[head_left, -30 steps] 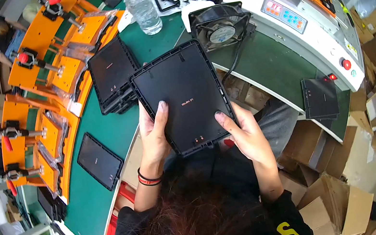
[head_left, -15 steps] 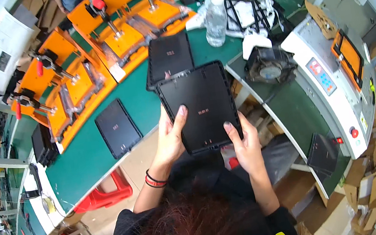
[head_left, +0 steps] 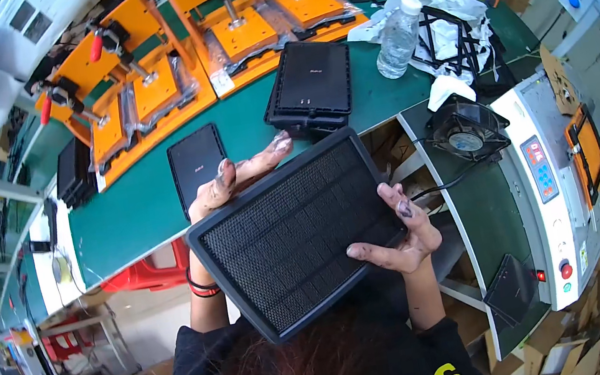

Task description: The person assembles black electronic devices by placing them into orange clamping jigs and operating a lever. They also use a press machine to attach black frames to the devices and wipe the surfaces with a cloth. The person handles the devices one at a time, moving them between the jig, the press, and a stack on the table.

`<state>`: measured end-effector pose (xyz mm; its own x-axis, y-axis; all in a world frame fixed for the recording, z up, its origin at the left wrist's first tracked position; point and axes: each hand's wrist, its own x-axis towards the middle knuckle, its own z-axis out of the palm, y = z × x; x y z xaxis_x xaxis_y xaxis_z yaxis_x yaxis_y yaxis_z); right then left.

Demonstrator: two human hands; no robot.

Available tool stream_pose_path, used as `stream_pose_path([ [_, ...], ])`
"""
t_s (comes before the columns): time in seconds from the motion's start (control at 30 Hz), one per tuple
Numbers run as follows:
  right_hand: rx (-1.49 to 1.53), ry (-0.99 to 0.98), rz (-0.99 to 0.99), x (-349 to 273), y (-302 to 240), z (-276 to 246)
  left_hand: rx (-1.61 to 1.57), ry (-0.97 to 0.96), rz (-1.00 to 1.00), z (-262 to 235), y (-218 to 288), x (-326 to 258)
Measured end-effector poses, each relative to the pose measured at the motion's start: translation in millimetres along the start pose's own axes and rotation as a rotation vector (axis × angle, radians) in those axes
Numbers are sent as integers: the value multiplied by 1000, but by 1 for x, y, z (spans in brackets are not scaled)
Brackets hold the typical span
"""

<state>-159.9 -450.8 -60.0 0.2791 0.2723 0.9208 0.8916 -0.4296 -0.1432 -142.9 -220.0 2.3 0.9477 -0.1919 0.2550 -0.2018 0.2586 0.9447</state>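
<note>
The panel, a black rectangular tray with a fine grid face and a raised rim, sits tilted in front of my chest, over the near edge of the green bench, held off it by both my hands. My left hand is behind its upper left edge, fingers stretched out flat along the back, the tips showing past the rim; the palm presses against it rather than curling round. My right hand grips the lower right edge, thumb lying on the grid face and the other fingers wrapped behind the rim. Both hands are smudged dark. A red and black band rings my left wrist.

On the bench just beyond the panel lies a stack of black housings, near my left fingertips but not touching them. A thin black plate lies flat to the left of my left hand. Farther back stand orange press jigs with red-handled clamps. A clear plastic bottle stands upright right of the housings, beside a black wire frame on white wrapping. A black fan sits at the bench corner, next to a white machine with a control strip.
</note>
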Motion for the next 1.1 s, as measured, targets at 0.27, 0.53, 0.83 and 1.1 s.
stream_pose_path([
  [0.27, 285, 91, 10, -3, -11, 15, 31, 187, 234, -3, -17, -47],
  [0.53, 322, 5, 270, 2, -27, 28, 152, 147, 372, -40, -40, -62],
  [0.83, 248, -221, 525, 38, -25, 91, -401, 309, 85, -64, -60, -60],
  [1.1, 462, -320, 550, 16, -57, 149, -728, 464, 22, -114, -62, -48],
])
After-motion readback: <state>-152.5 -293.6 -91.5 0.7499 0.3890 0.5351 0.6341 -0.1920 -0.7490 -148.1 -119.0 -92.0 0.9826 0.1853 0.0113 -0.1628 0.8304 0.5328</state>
